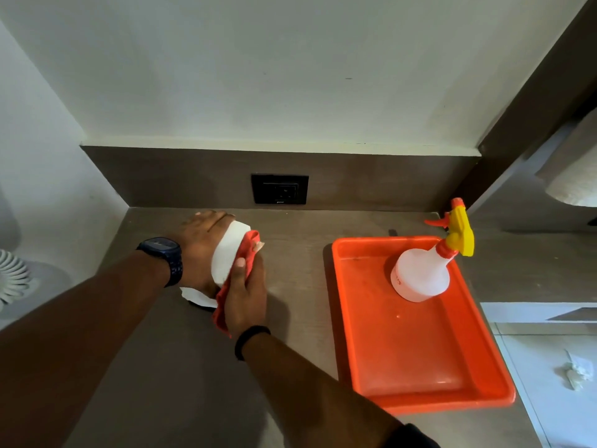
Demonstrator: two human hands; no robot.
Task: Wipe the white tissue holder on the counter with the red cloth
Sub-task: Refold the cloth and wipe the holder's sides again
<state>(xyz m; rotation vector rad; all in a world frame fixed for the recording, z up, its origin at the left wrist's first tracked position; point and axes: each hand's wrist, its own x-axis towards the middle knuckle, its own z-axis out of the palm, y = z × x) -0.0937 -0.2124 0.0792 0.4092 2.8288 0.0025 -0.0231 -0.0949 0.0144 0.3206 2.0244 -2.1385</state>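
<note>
Clearly the wiping is under way. The white tissue holder (228,253) stands on the brown counter (300,286) at its left rear, near the back panel with the black socket (279,189), well apart from the orange tray (416,334) where the spray bottle (426,273) sits. The left hand (198,244) lies over the holder's left and far side, fingers curled around it to steady it; a watch (164,257) is on that wrist. The right hand (247,292) presses the red cloth (248,250) flat against the holder's right face, thumb on the white surface and the fingers closed over the fabric, with a tail of cloth (220,313) hanging toward the near edge.

The holder's long axis appears to run from near-left to far-right, sandwiched between both hands, so it lies directly left of the right palm. The next stroke probably follows that axis, sliding the cloth along the face while the left hand braces from the opposite side. What is under the left palm cannot be seen.
</note>
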